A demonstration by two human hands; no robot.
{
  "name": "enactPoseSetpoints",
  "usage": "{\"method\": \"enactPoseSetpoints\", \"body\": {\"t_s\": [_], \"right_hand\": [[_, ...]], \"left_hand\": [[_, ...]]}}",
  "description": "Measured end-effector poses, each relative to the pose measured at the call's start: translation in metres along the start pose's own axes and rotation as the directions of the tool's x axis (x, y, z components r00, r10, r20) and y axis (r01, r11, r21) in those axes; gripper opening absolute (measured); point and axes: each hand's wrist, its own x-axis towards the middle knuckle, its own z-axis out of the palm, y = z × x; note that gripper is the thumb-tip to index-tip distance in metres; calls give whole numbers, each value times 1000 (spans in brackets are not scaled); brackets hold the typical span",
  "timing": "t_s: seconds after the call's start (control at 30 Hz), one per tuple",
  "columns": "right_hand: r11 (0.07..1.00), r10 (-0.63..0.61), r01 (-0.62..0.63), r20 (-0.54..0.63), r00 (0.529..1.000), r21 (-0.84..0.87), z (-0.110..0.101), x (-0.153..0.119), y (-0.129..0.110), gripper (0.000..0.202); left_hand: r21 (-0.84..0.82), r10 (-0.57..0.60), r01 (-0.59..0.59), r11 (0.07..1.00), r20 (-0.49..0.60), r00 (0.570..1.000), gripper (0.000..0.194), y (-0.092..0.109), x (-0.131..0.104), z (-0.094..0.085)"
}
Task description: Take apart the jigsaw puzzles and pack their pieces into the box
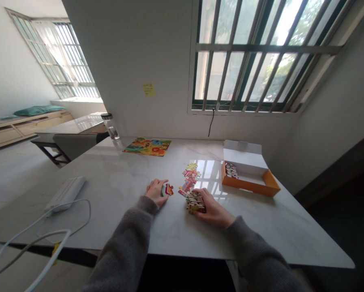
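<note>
My left hand (156,192) is closed on a jigsaw puzzle piece (168,189) with red, white and orange on it, low over the table. My right hand (211,209) grips a thick stack of puzzle pieces (195,202), their pale edges facing up. Just beyond the stack lies a small spread of colourful puzzle pieces (190,175), pink, red and yellow. At the right stands an open orange box (251,185) with its white lid folded back. More puzzle pieces (231,170) sit at its left end.
A colourful picture sheet (148,146) lies at the table's back. Behind it to the left stands a clear bottle (110,126). A white power strip (67,194) with cables (56,232) occupies the left side of the marble-look table (115,170). A barred window is above.
</note>
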Motion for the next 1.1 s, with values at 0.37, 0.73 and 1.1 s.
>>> {"method": "enactPoseSetpoints", "body": {"t_s": [0.37,0.73,1.1], "right_hand": [[979,140,-161,-160,977,-126,3,1,23,73],[990,143,-143,-97,985,5,6,4,10,63],[995,98,-95,-69,993,37,7,4,3,61]], "left_hand": [[-701,233,-135,700,45,971,29,42,-18,5],[-538,368,-354,765,-87,926,28,70,-25,23],[-513,404,-300,804,102,909,22,57,-25,26]]}}
